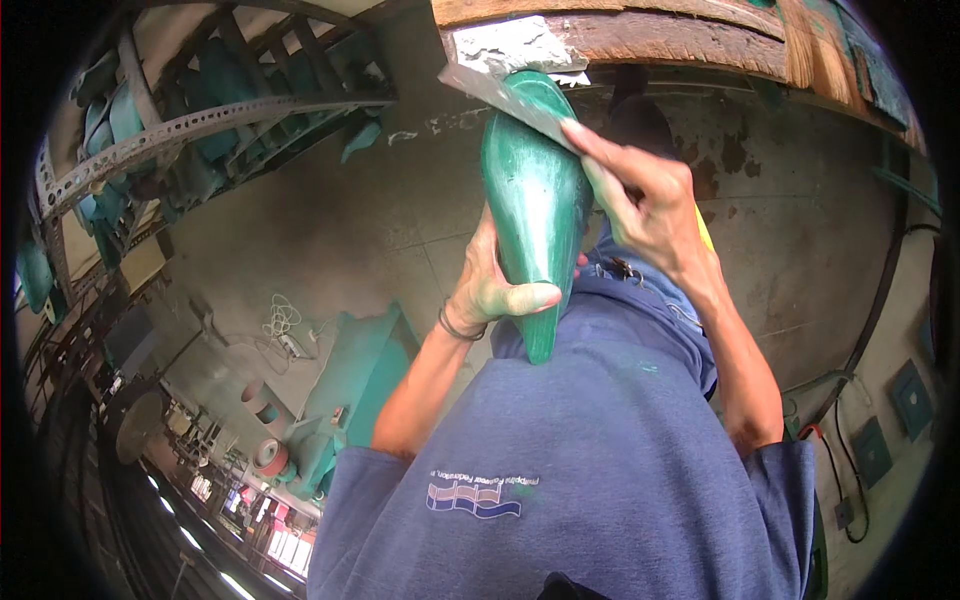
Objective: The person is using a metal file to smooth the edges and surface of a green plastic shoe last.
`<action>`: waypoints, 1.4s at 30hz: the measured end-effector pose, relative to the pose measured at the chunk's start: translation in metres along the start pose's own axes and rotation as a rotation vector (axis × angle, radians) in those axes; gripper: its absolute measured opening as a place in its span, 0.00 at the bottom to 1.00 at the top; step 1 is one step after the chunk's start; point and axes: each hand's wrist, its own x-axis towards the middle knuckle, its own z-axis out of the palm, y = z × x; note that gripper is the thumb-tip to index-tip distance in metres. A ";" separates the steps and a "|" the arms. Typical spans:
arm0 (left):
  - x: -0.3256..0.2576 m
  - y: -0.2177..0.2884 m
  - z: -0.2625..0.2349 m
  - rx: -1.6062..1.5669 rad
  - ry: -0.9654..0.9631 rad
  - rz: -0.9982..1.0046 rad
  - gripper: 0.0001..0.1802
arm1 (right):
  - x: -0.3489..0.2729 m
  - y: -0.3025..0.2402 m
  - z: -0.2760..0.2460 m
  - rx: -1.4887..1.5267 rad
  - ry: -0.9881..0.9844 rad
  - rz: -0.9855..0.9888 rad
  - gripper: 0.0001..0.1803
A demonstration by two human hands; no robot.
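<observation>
A green shoe last (535, 215) with a smooth, shiny surface is held in front of my torso. Its narrow end points toward me and its broad end lies close to the bench edge. My left hand (500, 275) wraps round the narrower part, thumb on top. In my right hand (645, 195) is a flat metal file (510, 105), pinched at its near end between thumb and fingers. The file lies slantwise across the last near the broad end, and its other end sticks out to the left.
A worn wooden bench (660, 45) runs along the far edge, with a crumpled silvery-white covering (515, 45) on its corner. At upper left, a metal rack (200, 125) holds several green pieces. A green machine (355, 385) with a round wheel (270, 457) and a loose white cable (283, 320) are at lower left.
</observation>
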 end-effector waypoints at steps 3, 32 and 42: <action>-0.002 -0.002 0.002 -0.006 0.004 0.010 0.67 | -0.003 -0.001 -0.003 -0.001 0.000 -0.005 0.28; 0.000 -0.007 0.006 -0.090 -0.015 -0.011 0.64 | 0.009 0.007 -0.008 0.151 0.002 0.013 0.24; 0.002 -0.007 0.008 -0.032 -0.038 -0.012 0.61 | 0.011 0.017 -0.008 0.222 0.047 -0.007 0.24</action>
